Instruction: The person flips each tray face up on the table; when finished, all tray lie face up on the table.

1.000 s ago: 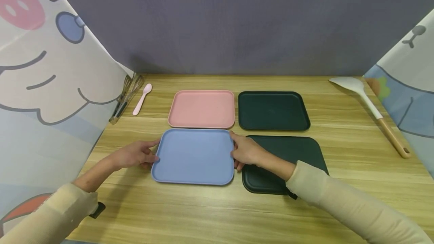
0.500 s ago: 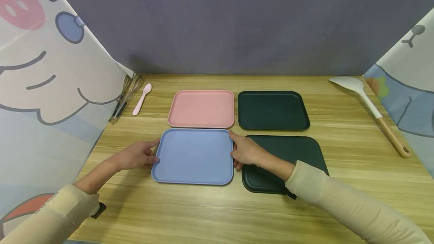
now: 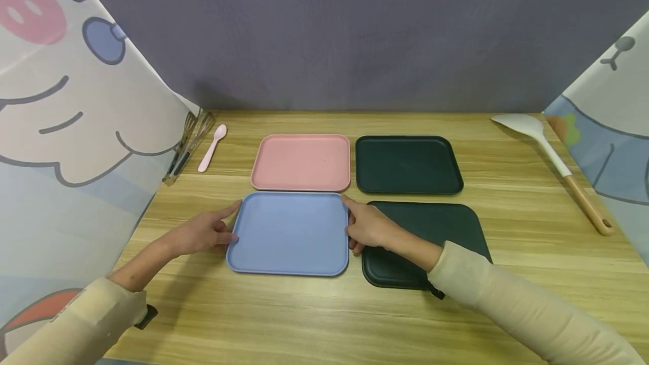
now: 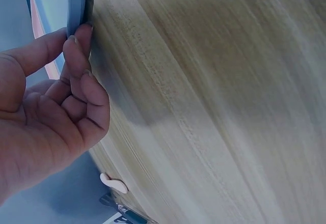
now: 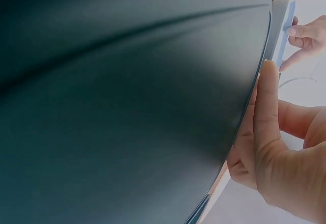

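Note:
A blue tray [image 3: 291, 234] lies in the middle of the wooden table in the head view. My left hand [image 3: 199, 232] pinches its left edge; in the left wrist view the thumb and curled fingertips [image 4: 76, 46] meet at the tray's rim. On the opposite side, my right hand [image 3: 372, 225] holds the right edge, thumb on the rim and index finger stretched toward the far corner. A dark green tray [image 3: 431, 224] sits partly beneath my right forearm and fills much of the right wrist view. Just behind the blue tray is a pink tray [image 3: 302, 162].
Another dark green tray [image 3: 408, 165] lies beside the pink one. At far left are a pink spoon [image 3: 212, 149] and whisk-like metal utensils [image 3: 189, 145]. A white ladle-like spoon with a wooden handle [image 3: 558, 156] lies at right. A grey panel [image 3: 324, 38] stands behind the table.

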`<state>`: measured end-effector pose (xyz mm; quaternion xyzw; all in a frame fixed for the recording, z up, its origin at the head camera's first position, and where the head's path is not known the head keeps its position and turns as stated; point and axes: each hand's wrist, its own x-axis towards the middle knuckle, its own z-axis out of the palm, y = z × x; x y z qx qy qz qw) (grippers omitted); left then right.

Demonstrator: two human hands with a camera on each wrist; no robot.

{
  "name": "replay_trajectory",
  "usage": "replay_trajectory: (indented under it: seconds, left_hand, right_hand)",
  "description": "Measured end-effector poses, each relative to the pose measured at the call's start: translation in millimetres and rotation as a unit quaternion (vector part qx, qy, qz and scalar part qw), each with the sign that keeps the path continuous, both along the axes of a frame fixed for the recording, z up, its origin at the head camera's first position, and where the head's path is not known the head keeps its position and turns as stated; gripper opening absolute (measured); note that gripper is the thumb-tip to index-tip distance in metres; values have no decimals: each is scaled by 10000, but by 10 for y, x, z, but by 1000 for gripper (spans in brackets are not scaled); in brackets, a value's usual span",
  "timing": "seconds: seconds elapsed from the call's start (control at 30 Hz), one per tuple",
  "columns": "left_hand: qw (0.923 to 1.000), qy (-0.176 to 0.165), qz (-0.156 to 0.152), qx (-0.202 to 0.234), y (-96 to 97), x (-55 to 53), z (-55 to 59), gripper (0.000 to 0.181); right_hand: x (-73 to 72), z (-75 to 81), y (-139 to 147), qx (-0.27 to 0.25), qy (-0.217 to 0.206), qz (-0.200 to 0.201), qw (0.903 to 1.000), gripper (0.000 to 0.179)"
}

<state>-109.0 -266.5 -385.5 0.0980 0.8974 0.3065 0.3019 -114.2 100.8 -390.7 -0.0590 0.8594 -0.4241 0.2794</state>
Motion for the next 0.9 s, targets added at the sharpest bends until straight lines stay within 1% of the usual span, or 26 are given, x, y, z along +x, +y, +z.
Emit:
replay_trajectory:
  seconds: [0.1, 0.2, 0.27, 0.3, 0.4, 0.47, 0.53, 0.6, 0.63, 0.7, 0.77, 0.8, 0.83, 0.87, 0.9]
  left_hand:
    - [10000, 32, -58, -5, -26, 3, -4, 88]
    - [10000, 56, -62, -24, -75, 9, 35, 85]
    - [9999, 119, -19, -2, -103, 6, 112, 80]
    - [9998, 189, 11, -28, -108, 3, 167, 77]
    - [9980, 564, 102, -266, -36, -13, 379, 68]
    - [9949, 844, 125, -531, 95, -17, 520, 65]
    - [9913, 1081, 60, -744, 271, -22, 638, 64]
    - [9902, 1227, -54, -671, 473, -28, 712, 63]
    - [9909, 1231, -123, -536, 581, -31, 733, 63]
    - [9918, 1232, -340, -87, 797, -42, 726, 63]
    - [9911, 1165, -585, 273, 1006, -43, 689, 64]
    - [9907, 1071, -733, 413, 1103, -42, 667, 65]
    - [9907, 918, -856, 534, 1196, -40, 643, 65]
    - [9902, 773, -977, 631, 1284, -38, 613, 66]
    - [9905, 574, -1061, 659, 1368, -33, 583, 67]
  right_hand:
    - [4, -5, 12, -161, -52, -52, 9998, 79]
    - [10, 11, 61, -363, -37, -25, 9993, 77]
    - [16, 52, 137, -488, 19, 28, 9988, 76]
    - [19, 82, 195, -542, 78, 77, 9985, 75]
    - [40, 197, 440, -701, 291, 243, 9968, 75]
    - [63, 296, 663, -697, 487, 327, 9958, 75]
    - [95, 393, 910, -539, 729, 407, 9950, 74]
    - [132, 483, 1181, -186, 1122, 584, 9918, 73]
    - [151, 520, 1319, 33, 1311, 693, 9889, 72]
    - [191, 565, 1595, 456, 1702, 904, 9802, 69]
    - [233, 569, 1860, 785, 1936, 1083, 9719, 69]
    - [256, 557, 1980, 902, 1949, 1116, 9703, 68]
    - [280, 538, 2088, 990, 1884, 1090, 9710, 69]
    - [302, 511, 2185, 1066, 1806, 1056, 9720, 69]
    - [319, 484, 2266, 1130, 1621, 1015, 9750, 71]
